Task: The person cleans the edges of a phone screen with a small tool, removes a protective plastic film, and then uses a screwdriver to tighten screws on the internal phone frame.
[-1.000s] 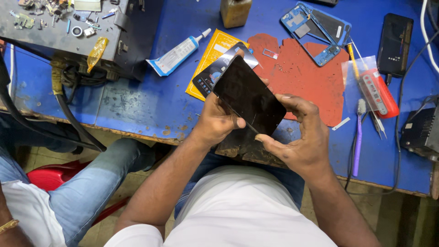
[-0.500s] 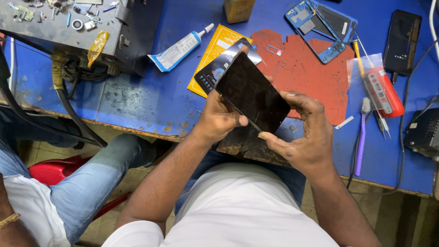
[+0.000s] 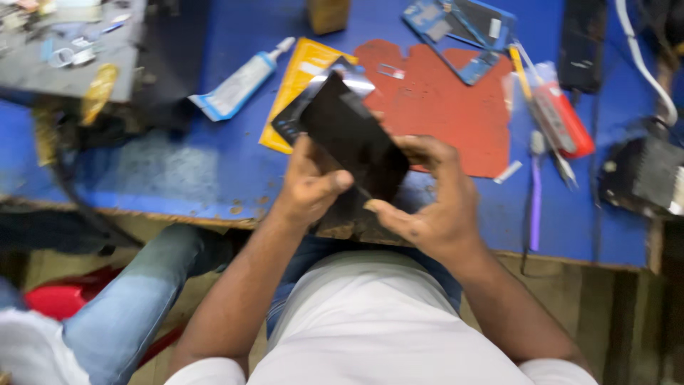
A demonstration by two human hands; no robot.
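Left hand [image 3: 310,187] closed around the near left edge of a dark phone screen [image 3: 356,135], thumb pressed on its face. Right hand [image 3: 427,199] cupped against the near right side of the same screen, fingers curled over its edge, thumb tip at the lower corner — both hands gripping it together. Screen held tilted above the near edge of the blue tabletop [image 3: 178,171], roughly at the middle of that edge, far corner pointing up and to the left. Blurred throughout, so finer detail on the glass not readable.

Just behind the screen, a yellow packet [image 3: 299,82] flat on the tabletop, partly hidden by the screen. Beside it to the right, a red mat [image 3: 442,114] with a ragged outline, reaching toward the far edge. Left of the packet, a white tube [image 3: 239,82] lying at a slant, cap toward the far edge. Near the far right corner, an opened blue phone body [image 3: 463,32]. Right of the mat, a red-handled tool [image 3: 563,117] and a purple stick [image 3: 536,192] — both lying lengthwise toward the near edge. At the far left corner, a grey tray of small parts [image 3: 64,57]. Below the tabletop, a leg in blue jeans [image 3: 135,306] on the left.
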